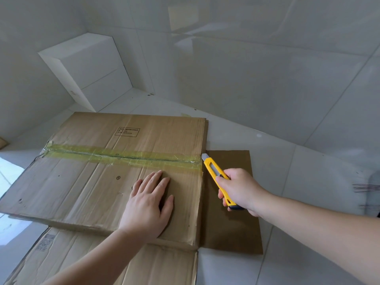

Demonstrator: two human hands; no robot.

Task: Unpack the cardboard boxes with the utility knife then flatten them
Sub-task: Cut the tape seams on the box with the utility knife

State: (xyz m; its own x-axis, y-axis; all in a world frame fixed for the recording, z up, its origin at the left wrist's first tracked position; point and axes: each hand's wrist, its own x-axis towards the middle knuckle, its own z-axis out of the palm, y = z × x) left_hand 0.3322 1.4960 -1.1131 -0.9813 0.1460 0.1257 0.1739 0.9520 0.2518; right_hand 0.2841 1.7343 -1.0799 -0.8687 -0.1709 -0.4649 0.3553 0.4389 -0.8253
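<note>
with my left hand (149, 204) pressed flat on the cardboard box (123, 171) lying on the floor, my right hand (239, 189) grips the utility knife (218, 177), blade at the tape seam (123, 156); next: draw it leftward along the seam.

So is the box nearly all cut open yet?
Not yet. Done: the box already lies low on the floor, with a flap folded out. In hand: the left hand presses the cardboard flat while the right hand grips the yellow knife, its blade at the end of the yellowish tape. Left: cutting along that tape, which looks unbroken, then flattening.
</note>
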